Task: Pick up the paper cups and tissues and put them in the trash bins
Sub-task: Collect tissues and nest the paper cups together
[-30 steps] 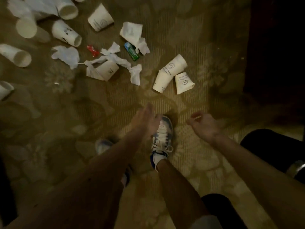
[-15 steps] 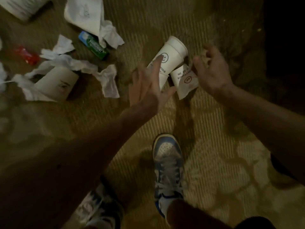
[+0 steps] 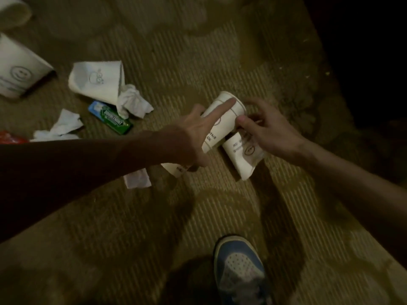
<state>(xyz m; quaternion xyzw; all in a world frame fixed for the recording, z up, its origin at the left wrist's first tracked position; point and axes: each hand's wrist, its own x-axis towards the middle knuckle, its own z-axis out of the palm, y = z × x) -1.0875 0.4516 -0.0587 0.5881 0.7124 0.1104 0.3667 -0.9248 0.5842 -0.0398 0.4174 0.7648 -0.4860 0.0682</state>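
Two stacked white paper cups [image 3: 226,119] with a smiley print lie on their side on the patterned carpet. My left hand [image 3: 191,137] wraps them, with the index finger stretched to the rim and the thumb on the near side. Beside them lies a flattened paper cup [image 3: 241,159]. My right hand [image 3: 273,133] arches over its far end, fingers curled and apart, thumb tip against the stacked cups. A torn tissue piece [image 3: 137,179] lies under my left wrist.
To the left lie a squashed cup [image 3: 97,82] with a crumpled tissue [image 3: 132,102], a green gum pack [image 3: 110,117], tissue scraps [image 3: 63,126], a red wrapper [image 3: 11,137] and another cup [image 3: 17,71]. My shoe [image 3: 240,271] stands near. Dark furniture [image 3: 363,51] borders the right.
Both hands reached forward and down from above my shoe to the two cups. My left hand closed around the stacked cups and my right hand came onto the flattened one.
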